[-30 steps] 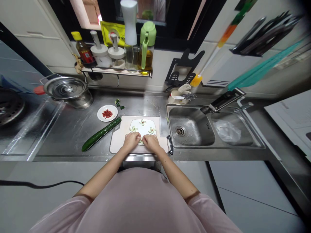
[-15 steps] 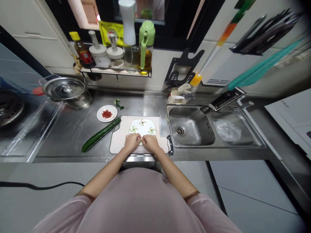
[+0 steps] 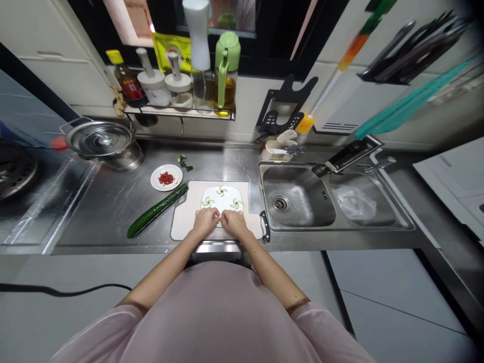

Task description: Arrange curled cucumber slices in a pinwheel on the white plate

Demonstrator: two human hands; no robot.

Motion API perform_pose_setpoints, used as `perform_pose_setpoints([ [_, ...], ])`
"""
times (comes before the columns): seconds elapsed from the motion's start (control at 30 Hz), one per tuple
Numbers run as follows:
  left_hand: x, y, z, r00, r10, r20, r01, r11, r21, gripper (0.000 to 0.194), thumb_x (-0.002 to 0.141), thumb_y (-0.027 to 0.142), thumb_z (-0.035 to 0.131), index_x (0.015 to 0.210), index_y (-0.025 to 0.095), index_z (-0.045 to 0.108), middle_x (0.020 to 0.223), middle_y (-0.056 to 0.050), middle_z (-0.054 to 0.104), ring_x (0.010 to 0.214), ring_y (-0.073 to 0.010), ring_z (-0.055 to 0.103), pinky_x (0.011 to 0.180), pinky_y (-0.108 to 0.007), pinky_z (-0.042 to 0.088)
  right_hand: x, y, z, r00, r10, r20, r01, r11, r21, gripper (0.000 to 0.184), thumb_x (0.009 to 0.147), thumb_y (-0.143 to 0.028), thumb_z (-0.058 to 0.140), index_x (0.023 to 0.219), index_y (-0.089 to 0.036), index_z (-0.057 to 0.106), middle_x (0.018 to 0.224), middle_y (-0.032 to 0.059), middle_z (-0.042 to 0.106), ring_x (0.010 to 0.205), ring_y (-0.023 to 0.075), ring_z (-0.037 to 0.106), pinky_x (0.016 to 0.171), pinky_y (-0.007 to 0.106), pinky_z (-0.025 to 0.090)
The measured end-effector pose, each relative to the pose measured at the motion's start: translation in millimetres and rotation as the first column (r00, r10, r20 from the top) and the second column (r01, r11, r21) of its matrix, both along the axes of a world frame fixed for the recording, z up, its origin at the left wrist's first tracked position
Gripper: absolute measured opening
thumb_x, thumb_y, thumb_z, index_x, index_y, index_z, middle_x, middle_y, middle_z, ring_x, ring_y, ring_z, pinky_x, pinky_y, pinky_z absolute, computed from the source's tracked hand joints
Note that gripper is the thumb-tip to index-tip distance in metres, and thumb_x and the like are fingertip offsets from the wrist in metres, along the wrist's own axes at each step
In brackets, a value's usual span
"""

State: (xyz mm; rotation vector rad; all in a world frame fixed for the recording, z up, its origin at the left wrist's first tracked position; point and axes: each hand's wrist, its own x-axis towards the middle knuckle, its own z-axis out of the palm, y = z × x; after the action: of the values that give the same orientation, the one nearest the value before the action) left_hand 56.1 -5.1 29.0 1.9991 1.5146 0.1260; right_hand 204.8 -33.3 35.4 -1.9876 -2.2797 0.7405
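A white square plate (image 3: pixel 222 195) rests on a pale cutting board (image 3: pixel 185 217). Thin cucumber slices (image 3: pixel 207 201) are set on it in curved, pinwheel-like groups, some with a red bit at the middle. My left hand (image 3: pixel 206 221) and my right hand (image 3: pixel 233 222) meet over the plate's near edge, fingertips close together and curled in. Whatever lies between the fingers is too small and hidden to name. A whole cucumber (image 3: pixel 157 212) lies left of the board. Behind it stands a small white dish (image 3: pixel 156 178) of chopped red pieces.
A black-handled knife (image 3: pixel 265 226) lies at the board's right end. Right of it is a steel double sink (image 3: pixel 298 196) with a faucet. Cucumber offcuts (image 3: pixel 183 161) sit behind the board. A lidded steel pot (image 3: pixel 126 157) stands at the left, beneath a rack (image 3: pixel 181 112) of bottles and jars.
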Motion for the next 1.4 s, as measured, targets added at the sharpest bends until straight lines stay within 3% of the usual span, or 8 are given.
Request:
perform_pose_setpoints([
  [0.33, 0.0, -1.3, 0.4, 1.000, 0.016, 0.014, -0.016, 1.000, -0.007, 0.014, 0.083, 0.027, 0.055, 0.089, 0.023, 0.066, 0.087, -0.005, 0.069, 0.095, -0.0248, 0.058, 0.086, -0.038, 0.035, -0.8, 0.7, 2.3, 1.000, -0.010, -0.002, 0.010, 1.000, -0.018, 0.020, 0.095, -0.027, 0.043, 0.093, -0.018, 0.061, 0.097, 0.0068, 0.068, 0.089, 0.0194, 0.057, 0.078, 0.031, 0.028],
  [0.6, -7.9, 3.5, -0.6, 0.978, 0.131, 0.163, -0.126, 0.991, -0.039, 0.014, 0.082, 0.027, 0.055, 0.088, 0.023, 0.067, 0.084, -0.001, 0.070, 0.085, -0.0195, 0.061, 0.083, -0.033, 0.039, 13.0, -0.6, 7.8, 0.990, -0.113, -0.083, 0.116, 0.993, 0.032, 0.015, 0.091, -0.023, 0.046, 0.091, -0.020, 0.061, 0.092, 0.0045, 0.068, 0.087, 0.0177, 0.057, 0.076, 0.027, 0.030],
  [0.87, -29.8, -2.7, -12.5, 0.880, 0.319, 0.352, -0.329, 0.944, -0.033, 0.019, 0.078, 0.032, 0.057, 0.090, 0.021, 0.066, 0.074, 0.002, 0.064, 0.066, -0.0132, 0.056, 0.066, -0.024, 0.040, 41.8, -19.7, 5.9, 0.926, -0.306, -0.221, 0.340, 0.931, 0.135, 0.018, 0.086, -0.025, 0.043, 0.083, -0.021, 0.061, 0.073, 0.0022, 0.065, 0.067, 0.0172, 0.057, 0.063, 0.025, 0.034],
  [1.2, -36.2, 1.9, -9.8, 0.721, 0.384, 0.577, -0.392, 0.912, -0.118, 0.018, 0.075, 0.033, 0.058, 0.084, 0.018, 0.065, 0.067, 0.002, 0.058, 0.060, -0.0114, 0.051, 0.062, -0.023, 0.040, 46.5, -27.6, 0.3, 0.881, -0.305, -0.361, 0.377, 0.914, 0.147, 0.025, 0.085, -0.038, 0.039, 0.076, -0.024, 0.059, 0.064, 0.0039, 0.062, 0.062, 0.0213, 0.058, 0.059, 0.028, 0.037],
  [1.4, -48.3, 14.5, -8.5, 0.690, 0.384, 0.613, -0.407, 0.907, -0.110, 0.018, 0.074, 0.032, 0.061, 0.082, 0.017, 0.067, 0.067, 0.002, 0.058, 0.061, -0.0110, 0.049, 0.063, -0.022, 0.038, 41.3, -16.2, -3.1, 0.884, -0.278, -0.376, 0.357, 0.920, 0.160, 0.034, 0.084, -0.045, 0.037, 0.077, -0.021, 0.060, 0.058, 0.0025, 0.058, 0.058, 0.0196, 0.056, 0.056, 0.026, 0.036],
])
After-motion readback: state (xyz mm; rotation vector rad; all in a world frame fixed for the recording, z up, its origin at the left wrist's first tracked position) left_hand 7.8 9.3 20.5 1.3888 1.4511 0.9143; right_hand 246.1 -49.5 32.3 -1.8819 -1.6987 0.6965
